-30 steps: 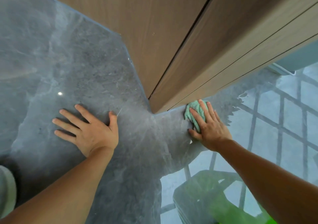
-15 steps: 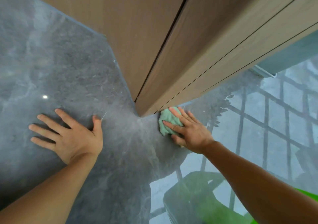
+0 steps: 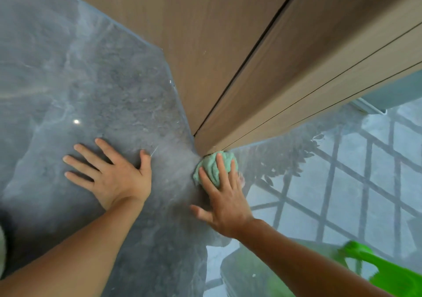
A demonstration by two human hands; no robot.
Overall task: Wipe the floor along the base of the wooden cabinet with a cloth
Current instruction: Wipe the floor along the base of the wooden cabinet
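Note:
A wooden cabinet (image 3: 251, 45) rises from a glossy grey marble floor (image 3: 102, 95), its corner meeting the floor near the middle of the view. A crumpled light-green cloth (image 3: 211, 166) lies on the floor right at that corner, touching the cabinet base. My right hand (image 3: 225, 196) presses flat on the cloth, fingers spread over it. Left of the corner, my left hand (image 3: 112, 173) rests palm-down on the floor with fingers spread, holding nothing.
The floor to the right mirrors a window grid and foliage (image 3: 342, 182). A bright green plastic object (image 3: 388, 271) sits at the lower right, beside my right forearm. A pale wall base (image 3: 392, 91) shows behind the cabinet's right side.
My right hand has slid the cloth left along the cabinet base, from its right face to the corner. My left hand stays planted on the floor.

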